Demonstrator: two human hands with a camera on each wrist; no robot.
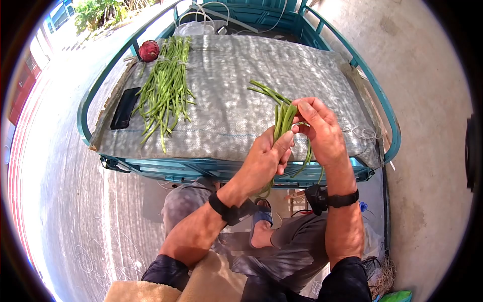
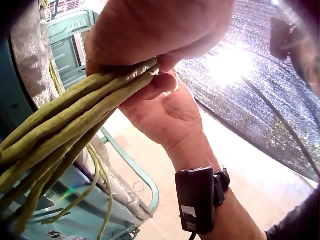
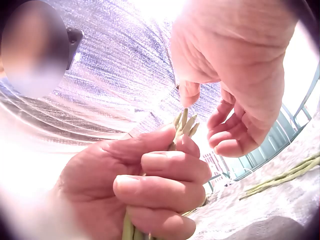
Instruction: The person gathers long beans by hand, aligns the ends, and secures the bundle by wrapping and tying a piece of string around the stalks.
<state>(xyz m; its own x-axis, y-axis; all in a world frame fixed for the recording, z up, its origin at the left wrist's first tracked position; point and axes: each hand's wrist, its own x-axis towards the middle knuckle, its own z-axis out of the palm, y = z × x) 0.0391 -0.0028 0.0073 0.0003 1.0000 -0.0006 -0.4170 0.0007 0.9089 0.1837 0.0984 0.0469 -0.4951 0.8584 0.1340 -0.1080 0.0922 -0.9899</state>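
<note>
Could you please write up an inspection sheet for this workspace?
Surface: grey mat on a teal cart, wrinkled and dappled with sun.
Job's things: tied beans and loose beans on the mat; held beans above its front edge.
Clutter: phone and red fruit beside the tied beans.
Grips: left hand round the held beans; right hand at their tips, contact unclear.
Cables: short black cable under the right wrist camera.
Surroundings: pale ground; plants beyond the cart.
</note>
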